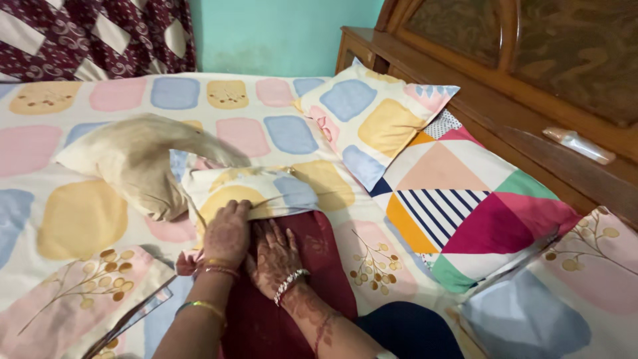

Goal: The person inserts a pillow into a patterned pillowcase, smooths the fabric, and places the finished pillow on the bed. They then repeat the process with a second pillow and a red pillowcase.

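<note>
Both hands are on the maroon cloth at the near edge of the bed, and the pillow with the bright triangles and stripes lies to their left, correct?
Not quite. The head view shows the triangle-and-stripe pillow to their right, by the wooden headboard. Left hand and right hand do rest on the maroon cloth.

Two pillows [425,173] lie right of the hands [256,242], against the headboard [531,86].

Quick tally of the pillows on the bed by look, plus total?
Pastel-blotch pillow: 1
Geometric multicolour pillow: 1
Plain beige pillow, half in a pastel cover gripped by the left hand, right hand beside: 1
Total: 3
</note>
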